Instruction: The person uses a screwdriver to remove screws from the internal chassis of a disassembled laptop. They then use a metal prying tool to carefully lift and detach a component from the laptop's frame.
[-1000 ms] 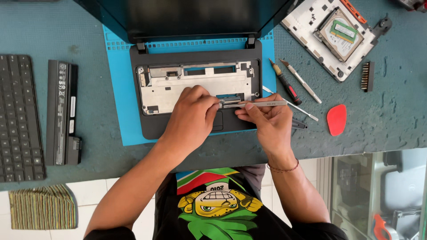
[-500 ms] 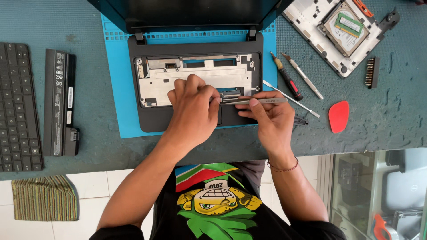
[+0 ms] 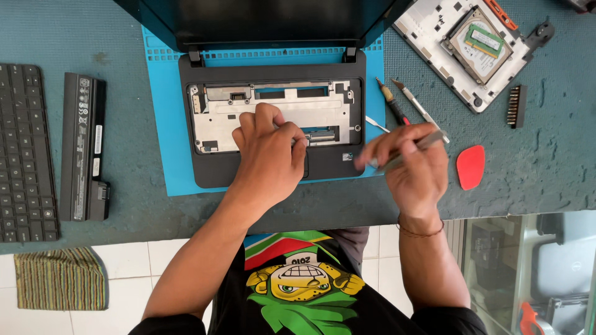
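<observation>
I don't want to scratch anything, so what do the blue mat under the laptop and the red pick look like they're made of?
The blue mat looks like soft matte silicone or rubber: no glare, with moulded ridges along its top edge. The red pick looks like smooth hard plastic, thin, evenly coloured and faintly glossy, though its stiffness can't be judged from here.

Matt black plastic laptop base [image 3: 273,170] — bare metal tray inside, smooth blue mat [image 3: 167,124], rough worn teal bench [image 3: 534,167]
</observation>
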